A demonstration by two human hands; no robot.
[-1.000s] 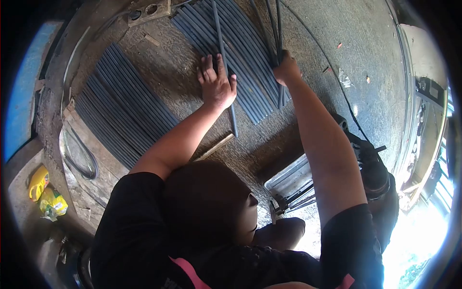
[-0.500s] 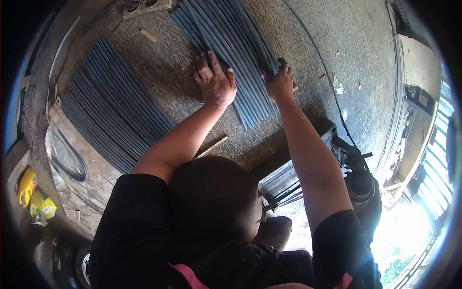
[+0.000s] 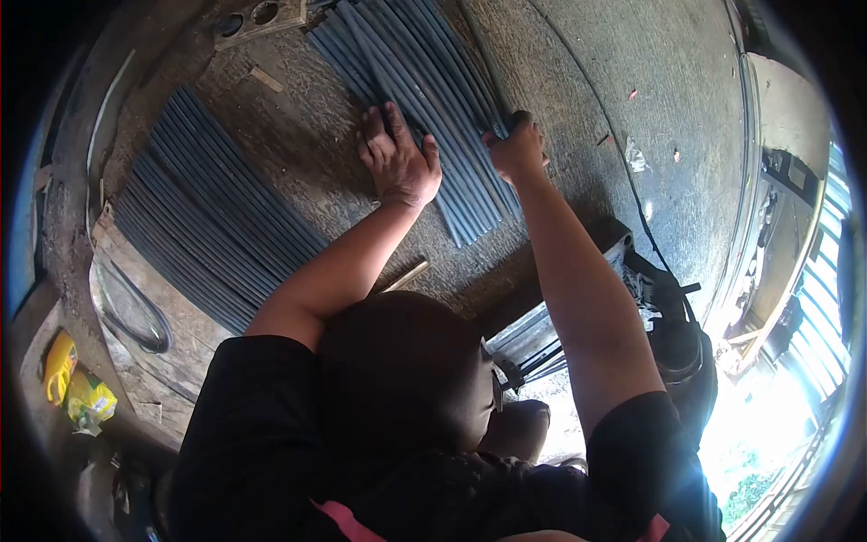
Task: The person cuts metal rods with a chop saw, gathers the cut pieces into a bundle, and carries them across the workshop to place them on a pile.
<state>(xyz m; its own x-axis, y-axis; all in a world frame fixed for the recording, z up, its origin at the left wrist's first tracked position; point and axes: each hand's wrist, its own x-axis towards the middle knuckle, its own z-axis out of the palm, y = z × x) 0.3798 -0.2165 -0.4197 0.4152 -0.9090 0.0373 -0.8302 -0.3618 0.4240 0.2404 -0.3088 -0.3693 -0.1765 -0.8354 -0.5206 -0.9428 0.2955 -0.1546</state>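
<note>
Under my hands lies a bundle of long, dark blue-grey rods [image 3: 417, 86], apparently metal, side by side on the worn tabletop. My left hand [image 3: 399, 164] rests against the bundle's left side, fingers spread, its fingertips by the outer rods. At the right side my right hand [image 3: 518, 150] is closed, its fingers curled round the end of a single rod [image 3: 488, 59] that stands slightly apart from the others. The fingers partly hide that rod's end. A second group of similar rods [image 3: 217, 199] lies in a flat row to the left, partly behind my left forearm.
A thin black cable [image 3: 591, 86] runs down the table's right side. Near the table's front edge is a dark machine [image 3: 673, 330]. A small wood strip [image 3: 266, 79] and a block with round holes [image 3: 262, 20] lie at the far left. Yellow packets [image 3: 77, 384] sit lower left.
A gap has opened between one rod on the right and the bundle. My right hand has shifted slightly left, while my left hand stays at the bundle's left side. The view has tilted a little.
</note>
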